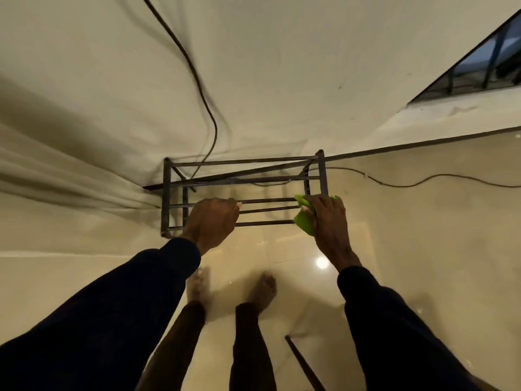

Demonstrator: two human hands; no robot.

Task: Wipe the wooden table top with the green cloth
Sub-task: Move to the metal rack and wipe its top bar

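Cloth [303, 221], bright green, sits bunched under the right hand [328, 221], which is closed over it and over the right end of a metal frame [245, 190]. Green shows at the fingers and below the palm; the rest is hidden by the hand.

Left hand [211, 221] is curled shut around the frame's near bars, left of centre. Both arms in dark sleeves, reaching forward and down.

Frame: thin dark bars, open rectangle, standing on a glossy pale floor [423, 221] against the wall [282, 80]. No wooden top shows on it. I see through the bars to the floor. No desk surface anywhere in view, so wiping proper looks not yet begun; my guess is the frame is being gripped to shift or steady it.

Bare feet just behind the frame. A cable [197, 80] runs down the wall behind it, another trails along the floor to the right. A curtain [56, 170] bunches at the left. A dark rod [303, 362] lies near the right leg.

To do this well:
- Keep both grips firm and level so the frame does not twist.
- Mind the cable behind the far bars; it could snag.
- Keep the cloth trapped in the palm so it does not drop.
- Watch footing on the shiny floor.
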